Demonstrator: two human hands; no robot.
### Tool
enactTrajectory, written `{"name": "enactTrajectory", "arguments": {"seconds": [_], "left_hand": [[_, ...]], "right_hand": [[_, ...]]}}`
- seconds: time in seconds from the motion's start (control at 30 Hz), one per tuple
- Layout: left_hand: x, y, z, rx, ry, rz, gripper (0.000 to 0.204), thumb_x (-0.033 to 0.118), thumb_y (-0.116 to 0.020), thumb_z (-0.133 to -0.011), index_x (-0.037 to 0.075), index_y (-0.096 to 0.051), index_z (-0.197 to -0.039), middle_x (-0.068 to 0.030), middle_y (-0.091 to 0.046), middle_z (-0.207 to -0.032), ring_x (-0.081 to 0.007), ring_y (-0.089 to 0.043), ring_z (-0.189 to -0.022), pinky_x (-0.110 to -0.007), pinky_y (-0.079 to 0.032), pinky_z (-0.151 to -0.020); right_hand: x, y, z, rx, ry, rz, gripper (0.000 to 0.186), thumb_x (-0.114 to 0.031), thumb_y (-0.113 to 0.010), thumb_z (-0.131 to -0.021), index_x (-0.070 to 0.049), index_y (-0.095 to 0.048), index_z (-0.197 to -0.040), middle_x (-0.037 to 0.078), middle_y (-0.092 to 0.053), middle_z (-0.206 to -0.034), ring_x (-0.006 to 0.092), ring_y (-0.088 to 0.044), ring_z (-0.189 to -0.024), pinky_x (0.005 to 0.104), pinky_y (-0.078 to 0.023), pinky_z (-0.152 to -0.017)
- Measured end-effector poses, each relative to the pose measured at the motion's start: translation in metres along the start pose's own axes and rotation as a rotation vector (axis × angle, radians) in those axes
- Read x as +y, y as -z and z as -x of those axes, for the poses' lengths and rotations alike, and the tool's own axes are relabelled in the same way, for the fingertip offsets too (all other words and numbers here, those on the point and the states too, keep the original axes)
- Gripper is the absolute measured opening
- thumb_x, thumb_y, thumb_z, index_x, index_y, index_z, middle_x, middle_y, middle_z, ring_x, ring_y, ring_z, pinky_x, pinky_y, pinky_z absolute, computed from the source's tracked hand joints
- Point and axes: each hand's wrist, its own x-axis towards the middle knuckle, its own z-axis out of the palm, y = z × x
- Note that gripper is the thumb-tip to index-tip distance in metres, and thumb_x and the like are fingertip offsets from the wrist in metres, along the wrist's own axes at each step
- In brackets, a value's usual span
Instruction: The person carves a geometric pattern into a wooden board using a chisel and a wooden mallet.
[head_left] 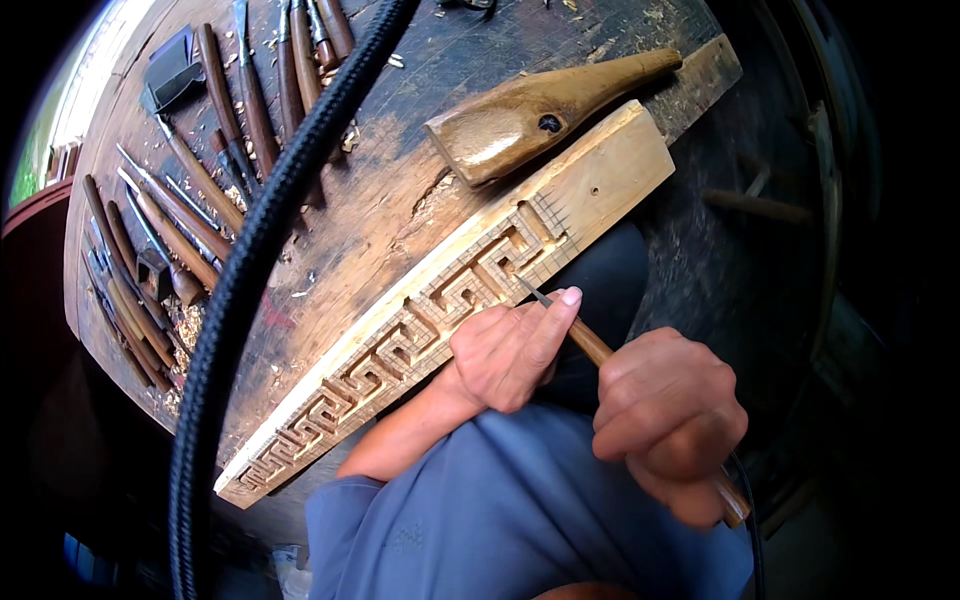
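Observation:
A long pale wooden board (630, 170) lies diagonally along the bench's near edge, carved with a squared meander pattern over pencilled grid lines. My right hand (672, 420) is wrapped around the wooden handle of a slim chisel (584, 338), whose tip touches the carving toward the board's right part. My left hand (510, 350) is at the board's lower edge, index finger raised against the chisel's shaft, the other fingers curled and partly hidden. A varnished wooden mallet (505, 120) lies just beyond the board.
Several carving tools (255, 120) with wooden handles are spread over the left of the worn bench (390, 210), among wood shavings. A dark block (172, 70) sits at the upper left. A thick black braided cable crosses the near view. My blue-clothed lap is below the board.

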Motion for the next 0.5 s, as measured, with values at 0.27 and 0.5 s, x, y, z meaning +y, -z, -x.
{"name": "enactTrajectory", "arguments": {"seconds": [0.27, 0.5], "left_hand": [[0.002, 0.001, 0.002, 0.078, 0.068, 0.116, 0.046, -0.001, -0.080, -0.095, -0.010, -0.072, -0.140, -0.0064, -0.073, -0.078, -0.0151, -0.069, -0.061, -0.030, -0.049, -0.053], [0.003, 0.005, 0.006, 0.099, 0.149, 0.144, 0.045, 0.008, -0.087, -0.095, -0.006, -0.074, -0.135, -0.0017, -0.071, -0.073, -0.0150, -0.066, -0.058, -0.030, -0.043, -0.049]], "right_hand": [[0.007, -0.016, -0.019, -0.177, -0.042, 0.189, 0.068, -0.052, -0.062, -0.117, -0.008, -0.047, -0.067, 0.012, -0.068, -0.069, 0.0164, -0.054, -0.044, 0.0303, -0.040, -0.041], [0.016, -0.046, -0.024, -0.292, -0.018, 0.343, 0.064, -0.043, -0.071, -0.113, -0.007, -0.048, -0.067, 0.009, -0.059, -0.067, 0.0198, -0.047, -0.045, 0.0333, -0.035, -0.044]]}}
